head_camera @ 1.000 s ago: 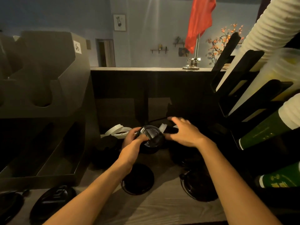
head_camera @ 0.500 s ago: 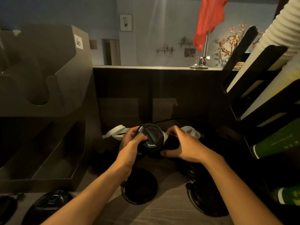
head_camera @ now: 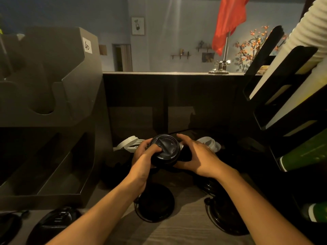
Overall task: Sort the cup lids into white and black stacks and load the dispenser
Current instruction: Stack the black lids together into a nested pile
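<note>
Head view.
- Black stack (head_camera: 165, 151): held above mid-bench, clasped by the left grip (head_camera: 143, 154) with its thumb on the top lid, and cupped at its right side by the right grip (head_camera: 196, 156).
- White lids (head_camera: 130, 144): left unstacked at the far edge.
- Loose black lids (head_camera: 155, 202): scattered near the front edge.
- Dispenser (head_camera: 53, 85): left edge, judged not yet loaded.
- Change: the right grip, earlier spread beyond the stack, has been drawn in.

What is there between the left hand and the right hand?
In the head view, a stack of black lids is between the left hand and the right hand; both hold it.
</note>
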Motion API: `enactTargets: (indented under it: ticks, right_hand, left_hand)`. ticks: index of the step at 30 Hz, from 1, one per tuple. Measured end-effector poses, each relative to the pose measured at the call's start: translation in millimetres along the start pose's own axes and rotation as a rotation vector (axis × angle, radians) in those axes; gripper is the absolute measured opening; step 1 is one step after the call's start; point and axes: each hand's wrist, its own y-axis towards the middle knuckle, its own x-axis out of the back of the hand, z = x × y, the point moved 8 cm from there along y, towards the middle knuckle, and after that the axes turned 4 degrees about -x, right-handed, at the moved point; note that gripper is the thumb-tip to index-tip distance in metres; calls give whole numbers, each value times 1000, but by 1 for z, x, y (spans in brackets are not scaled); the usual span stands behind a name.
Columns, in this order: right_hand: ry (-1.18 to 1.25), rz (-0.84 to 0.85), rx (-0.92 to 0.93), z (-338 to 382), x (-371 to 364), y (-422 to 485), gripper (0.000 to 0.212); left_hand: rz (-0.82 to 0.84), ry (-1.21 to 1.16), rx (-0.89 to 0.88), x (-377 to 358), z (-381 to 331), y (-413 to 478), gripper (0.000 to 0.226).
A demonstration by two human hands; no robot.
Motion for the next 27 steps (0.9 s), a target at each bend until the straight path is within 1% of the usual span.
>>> enactTargets:
  ticks: [3,6,8,14,17,20,21,24,26,27]
  right_hand:
    - [200,3,-6,-4,4,-3,104]
    - [408,7,-15,-5,8,-4,103]
    - [502,-36,-32,-6,14,-3,94]
    - [780,-180,-88,-16,26,-3,61]
    - [962,-230,-170,-23,27,-3,49]
    - [1214,-290,-284,-33,30,-6,40]
    - [1294,-298,-326,-38,29,-6,38]
    - [1488,-284,-404,-45,26,-6,32]
    - [1515,-253,-410,-45,25,-4,28]
    - [1494,-237,-402,-43,24,-4,24]
  left_hand:
    - [-13,-13,4,1,-2,0,43]
    - [-16,-22,3,2,-4,1,41]
    - [-6,-18,2,0,-4,0,39]
    - [-15,-14,6,-1,-7,-4,48]
    - [-19,-28,9,1,-9,-5,49]
    - [-14,-36,11,1,-8,-6,44]
    - [-8,-31,9,0,-9,-6,45]
    - [12,-1,-15,-3,-11,-6,59]
    - [8,5,-22,-3,-11,-7,60]
    - [7,8,-20,-3,-11,-7,55]
